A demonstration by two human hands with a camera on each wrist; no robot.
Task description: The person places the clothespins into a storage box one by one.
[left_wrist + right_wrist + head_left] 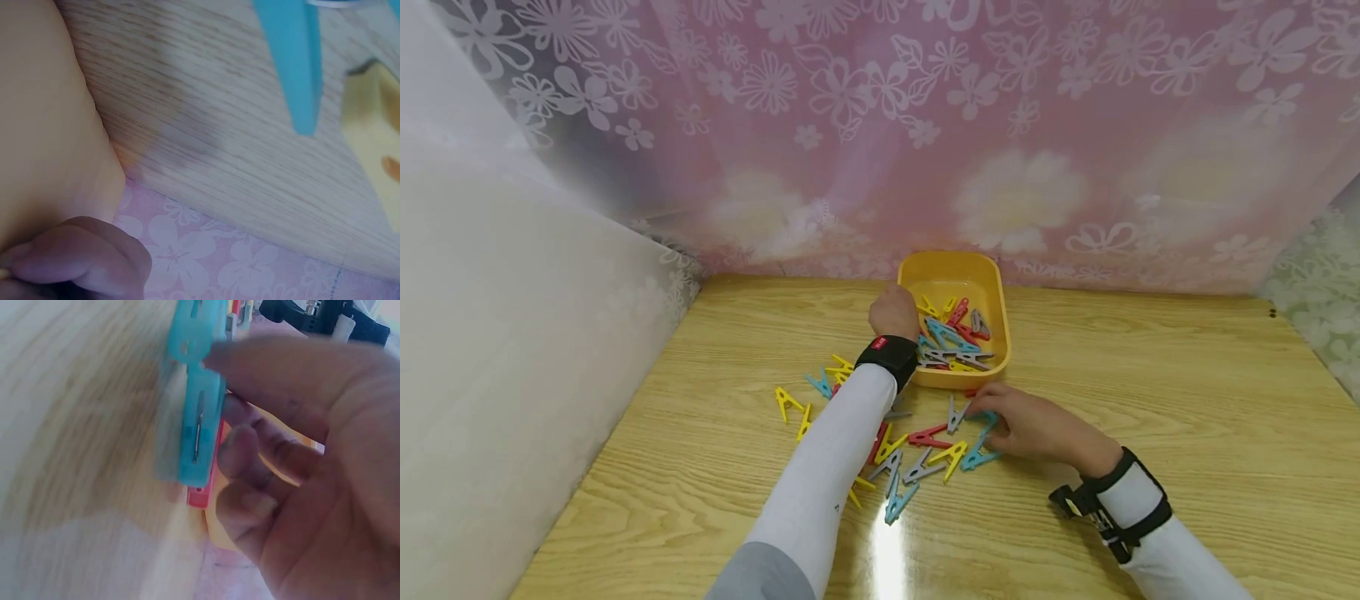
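Clothespins (928, 437): some in the yellow basin (958, 380), rest loose in front. Right hand (1041, 427): grip curled at a blue clothespin (201, 447). Left hand (893, 312): curled by basin's left edge. Can't tell if either pinches. Wristband (892, 357) label (880, 342) unreadable. Wood-grain counter (1150, 375), pink floral sheet (887, 167) behind.

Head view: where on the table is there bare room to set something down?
Two patches of table are bare: right of the tub, between the right hand and the curtain; and left of the left hand, between the clothespins and the curtain. It is crowded before the tub, with clothespins on both sides of the left forearm.
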